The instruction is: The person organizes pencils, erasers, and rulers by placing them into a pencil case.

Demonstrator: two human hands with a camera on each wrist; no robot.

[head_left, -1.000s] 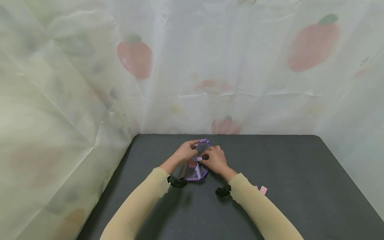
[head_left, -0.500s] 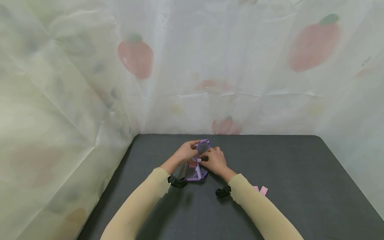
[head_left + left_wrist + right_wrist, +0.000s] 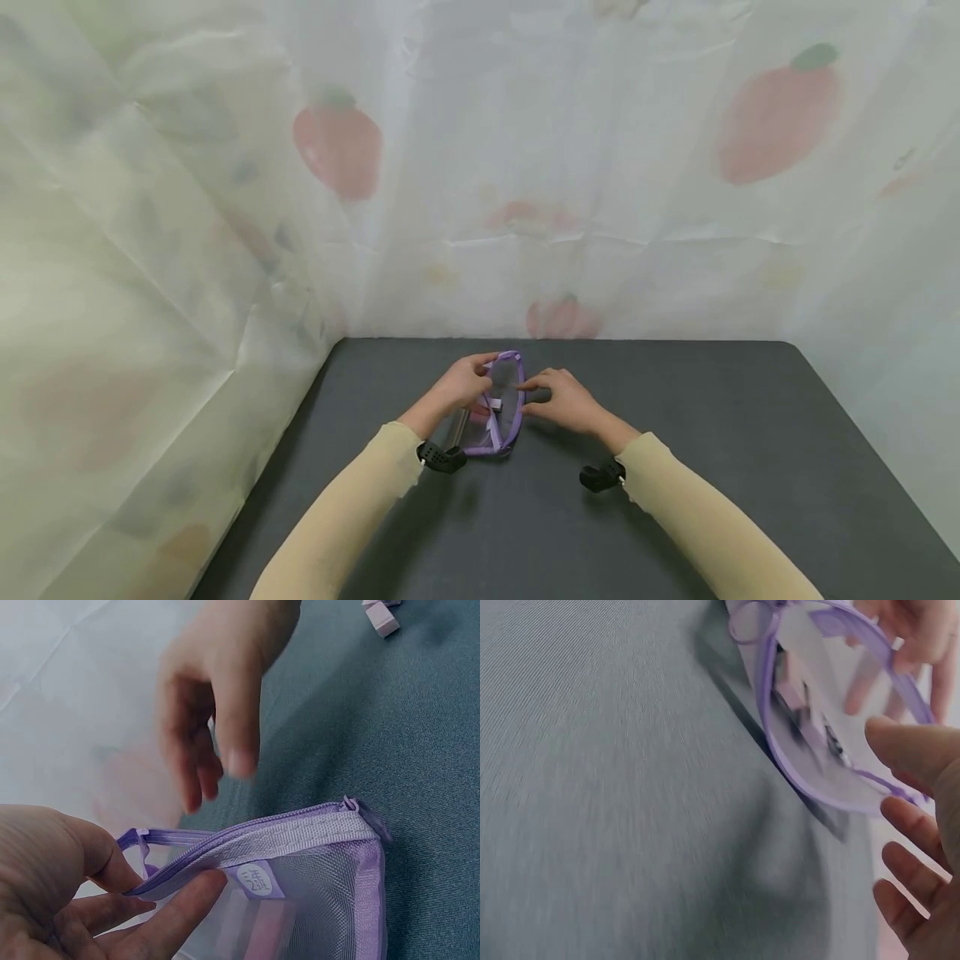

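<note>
Left hand holds one purple mesh pouch at its zip edge; right hand loose beside it

The left hand [image 3: 467,385] curls its thumb and fingers in a pinching grip on the zipped top of the single purple mesh pouch [image 3: 497,407], which lies on the dark tabletop [image 3: 712,433] between the two hands. The right hand [image 3: 564,400] hovers just beside the pouch, fingers relaxed and spread, its grip holding nothing. Two small pink blocks [image 3: 381,613] lie on the tabletop well apart from the pouch
</note>
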